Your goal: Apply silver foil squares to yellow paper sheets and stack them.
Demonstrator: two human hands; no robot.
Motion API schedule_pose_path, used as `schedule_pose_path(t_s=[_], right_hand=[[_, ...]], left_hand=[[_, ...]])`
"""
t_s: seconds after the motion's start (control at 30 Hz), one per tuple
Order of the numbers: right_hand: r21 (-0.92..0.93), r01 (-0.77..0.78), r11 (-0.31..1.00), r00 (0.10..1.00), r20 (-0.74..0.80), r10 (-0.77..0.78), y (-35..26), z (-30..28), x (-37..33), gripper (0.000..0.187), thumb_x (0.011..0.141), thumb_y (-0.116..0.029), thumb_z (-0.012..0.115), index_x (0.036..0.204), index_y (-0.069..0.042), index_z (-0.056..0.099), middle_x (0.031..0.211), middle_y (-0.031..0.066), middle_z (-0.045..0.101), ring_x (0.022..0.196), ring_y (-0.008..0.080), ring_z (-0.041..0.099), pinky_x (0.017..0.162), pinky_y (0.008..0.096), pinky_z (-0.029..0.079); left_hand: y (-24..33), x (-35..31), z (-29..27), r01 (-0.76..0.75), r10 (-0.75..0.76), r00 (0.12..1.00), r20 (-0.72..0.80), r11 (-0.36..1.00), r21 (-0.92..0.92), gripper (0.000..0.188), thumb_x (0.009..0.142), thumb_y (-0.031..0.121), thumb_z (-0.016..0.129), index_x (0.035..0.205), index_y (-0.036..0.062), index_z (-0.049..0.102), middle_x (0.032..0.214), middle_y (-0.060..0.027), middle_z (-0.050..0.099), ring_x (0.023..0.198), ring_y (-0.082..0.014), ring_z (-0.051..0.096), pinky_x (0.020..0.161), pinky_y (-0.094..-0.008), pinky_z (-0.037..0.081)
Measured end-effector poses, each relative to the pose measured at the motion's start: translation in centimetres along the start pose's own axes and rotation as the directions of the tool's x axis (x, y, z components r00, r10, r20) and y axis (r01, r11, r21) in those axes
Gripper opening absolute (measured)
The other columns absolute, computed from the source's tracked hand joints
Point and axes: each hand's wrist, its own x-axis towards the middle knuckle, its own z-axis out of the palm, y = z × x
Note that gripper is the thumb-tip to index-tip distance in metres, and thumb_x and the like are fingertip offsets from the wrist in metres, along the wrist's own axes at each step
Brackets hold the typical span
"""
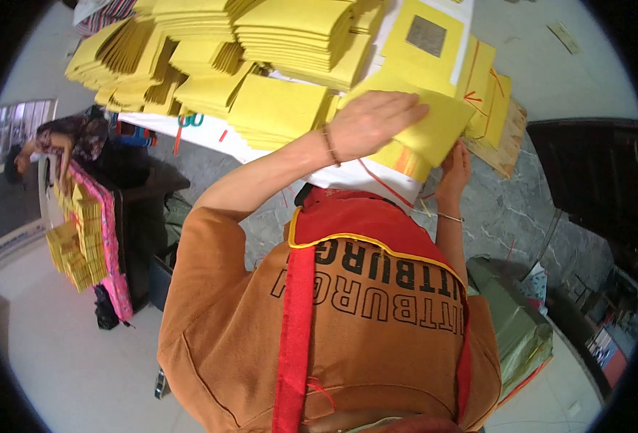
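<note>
My left hand (382,123) lies with fingers stretched out on a yellow folded paper sheet (438,128) at the table's near right end. At that sheet's lower right corner, my right hand (454,173) has its fingers closed on the edge; the fingertips are partly hidden. Under the sheet more yellow paper with an orange patch (400,159) shows. Just beyond lies a yellow piece with a grey rectangle (426,36). Beside my left forearm is a stack of folded yellow paper (279,108).
Thick yellow paper stacks (293,32) cover the white table's (243,150) far side. Green-handled scissors (190,120) lie at its left edge. Red-tied yellow bundles (488,94) rest on a board to the right. Another person (66,141) works at a pink-covered table (109,216) on the left.
</note>
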Motion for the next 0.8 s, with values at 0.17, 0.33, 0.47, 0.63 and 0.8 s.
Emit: schedule_pose_path(t_s=[0.17, 0.33, 0.47, 0.63, 0.8], right_hand=[[-0.015, -0.064, 0.998, 0.998, 0.025, 0.065, -0.5, 0.4, -0.4, 0.028, 0.093, -0.025, 0.048, 0.114, -0.007, 0.054, 0.105, 0.0037, 0.060, 0.099, 0.0135, 0.055, 0.080, 0.0318, 0.043], [-0.081, -0.009, 0.997, 0.998, 0.053, 0.013, 0.2, 0.4, 0.0, 0.026, 0.093, -0.022, 0.048, 0.113, -0.007, 0.055, 0.104, 0.0039, 0.060, 0.099, 0.0142, 0.055, 0.080, 0.0321, 0.044], [-0.106, -0.036, 0.994, 0.997, 0.067, 0.043, -0.8, 1.0, -0.5, 0.025, 0.092, -0.020, 0.049, 0.113, -0.007, 0.055, 0.104, 0.0042, 0.060, 0.098, 0.0145, 0.056, 0.080, 0.0318, 0.044], [-0.133, -0.053, 0.990, 0.997, 0.053, 0.061, -0.6, 0.4, -1.0, 0.024, 0.092, -0.019, 0.051, 0.112, -0.007, 0.055, 0.104, 0.0044, 0.061, 0.096, 0.0143, 0.056, 0.080, 0.0321, 0.045], [-0.115, -0.043, 0.992, 0.996, 0.069, 0.051, -0.1, 0.3, -0.6, 0.025, 0.092, -0.019, 0.051, 0.112, -0.006, 0.056, 0.102, 0.0028, 0.060, 0.095, 0.0124, 0.055, 0.080, 0.0303, 0.044]], left_hand=[[-3.5, -8.3, -8.8, 0.154, -0.174, 0.984, 0.048, 0.946, 0.285, 0.054, 0.067, -0.005, 0.049, 0.120, 0.0066, 0.054, 0.119, -0.0126, 0.056, 0.107, -0.0271, 0.055, 0.089, -0.0370, 0.043], [-6.5, -15.8, -7.5, 0.413, -0.449, 0.856, 0.257, 0.892, 0.183, 0.067, 0.063, -0.010, 0.047, 0.126, 0.0136, 0.049, 0.125, -0.0114, 0.051, 0.115, -0.0298, 0.047, 0.094, -0.0389, 0.041], [-6.5, -15.8, -7.0, 0.412, -0.468, 0.842, 0.267, 0.879, 0.241, 0.068, 0.065, -0.007, 0.049, 0.129, 0.0171, 0.046, 0.126, -0.0094, 0.050, 0.116, -0.0292, 0.046, 0.098, -0.0399, 0.037], [-6.0, -15.6, -6.7, 0.379, -0.507, 0.790, 0.345, 0.846, 0.374, 0.067, 0.071, 0.002, 0.059, 0.131, 0.0279, 0.043, 0.133, -0.0053, 0.044, 0.124, -0.0278, 0.037, 0.103, -0.0502, 0.024], [-5.5, -16.6, -5.5, 0.399, -0.575, 0.676, 0.461, 0.811, 0.427, 0.091, 0.066, 0.015, 0.070, 0.140, 0.0349, 0.022, 0.148, -0.0052, 0.016, 0.136, -0.0329, 0.012, 0.104, -0.0605, 0.012]])
